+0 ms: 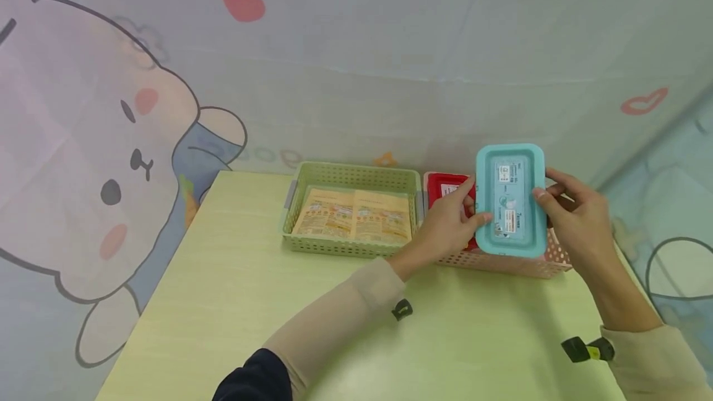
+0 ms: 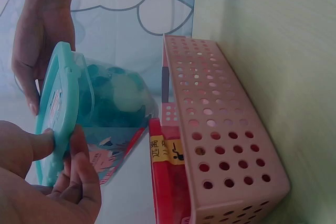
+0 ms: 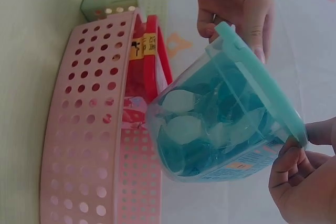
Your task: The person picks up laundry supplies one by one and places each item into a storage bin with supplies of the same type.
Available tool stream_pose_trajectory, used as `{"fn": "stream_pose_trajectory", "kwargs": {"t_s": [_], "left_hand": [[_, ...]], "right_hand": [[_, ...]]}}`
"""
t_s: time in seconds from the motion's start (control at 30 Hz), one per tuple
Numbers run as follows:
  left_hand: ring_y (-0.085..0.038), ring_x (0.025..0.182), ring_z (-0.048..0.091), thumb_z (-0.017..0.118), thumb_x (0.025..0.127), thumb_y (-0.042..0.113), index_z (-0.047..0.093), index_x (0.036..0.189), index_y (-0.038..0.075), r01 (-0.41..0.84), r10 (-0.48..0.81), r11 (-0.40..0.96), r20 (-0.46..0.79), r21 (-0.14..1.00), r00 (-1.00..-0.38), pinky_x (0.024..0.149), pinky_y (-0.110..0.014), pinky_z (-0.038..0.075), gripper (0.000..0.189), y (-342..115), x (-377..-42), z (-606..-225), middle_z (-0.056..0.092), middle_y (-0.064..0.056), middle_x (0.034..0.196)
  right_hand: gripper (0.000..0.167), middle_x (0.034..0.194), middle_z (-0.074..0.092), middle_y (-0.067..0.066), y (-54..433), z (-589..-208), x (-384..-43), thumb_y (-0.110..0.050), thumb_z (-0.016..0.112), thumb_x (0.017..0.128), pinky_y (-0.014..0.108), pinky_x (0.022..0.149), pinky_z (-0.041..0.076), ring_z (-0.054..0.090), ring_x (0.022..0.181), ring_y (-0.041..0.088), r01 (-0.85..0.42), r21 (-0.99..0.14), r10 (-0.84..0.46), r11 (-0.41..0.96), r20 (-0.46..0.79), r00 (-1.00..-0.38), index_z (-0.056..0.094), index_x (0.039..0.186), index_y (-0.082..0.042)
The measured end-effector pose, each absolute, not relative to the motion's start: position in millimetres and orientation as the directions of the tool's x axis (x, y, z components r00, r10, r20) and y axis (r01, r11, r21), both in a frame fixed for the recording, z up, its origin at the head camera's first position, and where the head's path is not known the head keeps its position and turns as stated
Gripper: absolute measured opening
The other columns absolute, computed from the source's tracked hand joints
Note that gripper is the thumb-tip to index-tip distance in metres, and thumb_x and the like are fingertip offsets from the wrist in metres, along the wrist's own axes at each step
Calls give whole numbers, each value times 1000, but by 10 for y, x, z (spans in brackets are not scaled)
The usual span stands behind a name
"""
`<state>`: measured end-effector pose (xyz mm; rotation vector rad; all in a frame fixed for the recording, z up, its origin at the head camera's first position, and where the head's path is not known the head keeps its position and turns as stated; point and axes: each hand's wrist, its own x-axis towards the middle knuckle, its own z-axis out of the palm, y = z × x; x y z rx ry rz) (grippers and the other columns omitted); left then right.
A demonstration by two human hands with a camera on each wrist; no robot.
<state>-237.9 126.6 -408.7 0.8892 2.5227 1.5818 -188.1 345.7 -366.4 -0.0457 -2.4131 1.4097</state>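
Observation:
A clear plastic tub with a teal lid (image 1: 511, 200) and blue-and-white pods inside is held up over the pink basket (image 1: 548, 258). My left hand (image 1: 445, 221) pinches one long edge of the lid, thumb on top and fingers beneath. On the opposite edge, my right hand (image 1: 579, 215) grips the lid the same way. The tub's see-through body (image 3: 210, 129) hangs tilted beside the pink basket's rim in the right wrist view. Inside that basket stands a red-lidded container (image 2: 168, 171) with a yellow label, partly hidden by my left hand in the head view.
Left of the pink basket sits a green basket (image 1: 356, 246) holding two flat tan packets (image 1: 353, 215). Both baskets stand at the back of a pale green table (image 1: 223, 302), against a printed cloth (image 1: 356, 67).

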Motion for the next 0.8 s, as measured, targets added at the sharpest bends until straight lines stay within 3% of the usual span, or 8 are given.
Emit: {"fn": "stream_pose_trajectory", "kwargs": {"t_s": [0.2,0.33,0.47,0.6,0.8], "left_hand": [[-4,83,62,66,107,21,24,168,12,503,538,331,278,799,-796,72,-12,53,75,1336,-2449,-4053,64,2,106],[-3,80,63,66,107,19,28,165,12,513,549,346,273,786,-790,71,-11,53,71,1375,-2493,-4012,65,2,104],[-5,72,61,64,108,23,28,166,11,505,543,381,254,775,-800,63,-13,52,69,1410,-2520,-3957,63,2,95],[-4,68,60,59,110,25,30,165,8,495,536,415,234,763,-811,60,-14,51,65,1451,-2538,-3931,63,3,92],[2,75,65,58,110,24,34,163,10,507,534,420,246,753,-809,74,-11,54,60,1511,-2560,-3936,71,2,110]], "right_hand": [[55,108,54,3,3515,-3707,-1956,-31,59,110,15,65,54,61,93,0,-134,-820,174,556,272,-946,49,157,-5],[56,112,56,8,3557,-3730,-1999,-33,55,111,11,67,53,60,96,-1,-123,-763,167,634,291,-942,49,158,-4],[56,117,59,16,3588,-3725,-2034,-33,51,112,8,66,49,56,97,10,-109,-699,153,706,302,-941,48,157,-1],[55,109,61,21,3613,-3683,-2048,-29,52,111,13,60,44,52,88,20,-121,-629,105,768,311,-945,49,153,6],[52,91,61,18,3631,-3628,-2064,-20,57,108,28,56,40,50,71,22,-151,-539,26,829,307,-951,50,149,11]]}}
